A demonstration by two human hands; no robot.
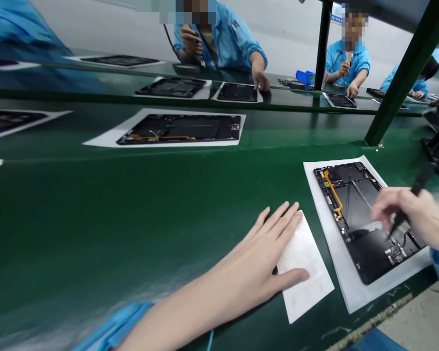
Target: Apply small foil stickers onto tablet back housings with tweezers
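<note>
Left hand (241,263) laid flat, fingers spread apart, fingertips just past top edge of paper slip (307,292), thumb on slip. Right hand (413,212) seen at 2 o'clock from left hand, fingers clamped on black tool (417,187), tip held over open tablet (351,209). Tablet placed on white sheet (329,243), on green bench (131,195), at 4 o'clock in view.
</note>
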